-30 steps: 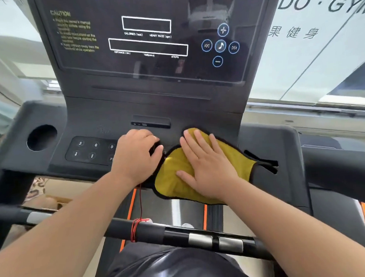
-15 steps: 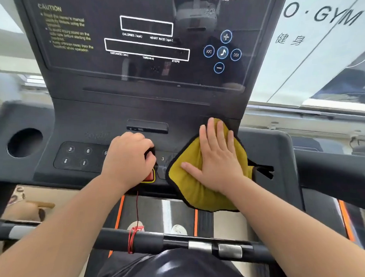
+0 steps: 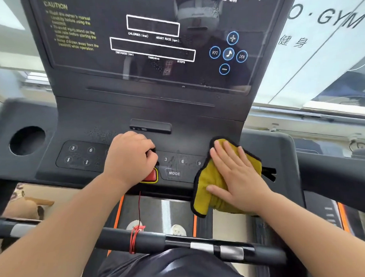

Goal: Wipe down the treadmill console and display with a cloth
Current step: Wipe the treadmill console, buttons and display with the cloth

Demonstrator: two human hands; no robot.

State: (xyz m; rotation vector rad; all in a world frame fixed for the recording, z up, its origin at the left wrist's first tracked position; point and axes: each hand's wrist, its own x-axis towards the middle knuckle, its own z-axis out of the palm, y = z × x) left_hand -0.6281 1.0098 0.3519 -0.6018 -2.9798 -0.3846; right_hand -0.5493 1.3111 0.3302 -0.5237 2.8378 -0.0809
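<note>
- R hand (image 3: pixel 237 175) flat, fingers spread, palm pressing yellow cloth (image 3: pixel 210 178) onto console (image 3: pixel 277 155), right end of lower panel, just R of the "9" key.
- Cloth black-edged; top corner pokes out above the fingertips, lower part hangs off console's front edge over the belt (image 3: pixel 159 211). Thumb lies on the cloth's lower left part.
- L hand (image 3: pixel 129 158) closed in a loose fist at console centre, knuckles up, curled round smth dark; can't tell what it grips. Red stop button (image 3: pixel 152 175) w/ yellow rim shows just under the fist.
- Red cord (image 3: pixel 140 208) drops from below the button to the handlebar (image 3: pixel 152 239), wound round it there.
- Right keypad (image 3: pixel 182 161) (3, 6, 9, MODE) lies bare btwn the two hands; droplets/wet specks on it.
- Left keypad (image 3: pixel 80 155) (3, 6, arrows) left of L hand, also speckled.
- Display (image 3: pixel 153 40) upright above, glossy black, well apart from both hands; shows CAUTION text, empty readout boxes, blue music buttons (image 3: pixel 228 53). Droplets in its lower part.
- Cup holder (image 3: pixel 27 140), round, far left of console.
- Slot (image 3: pixel 150 127) w/ ports just above L hand.
</note>
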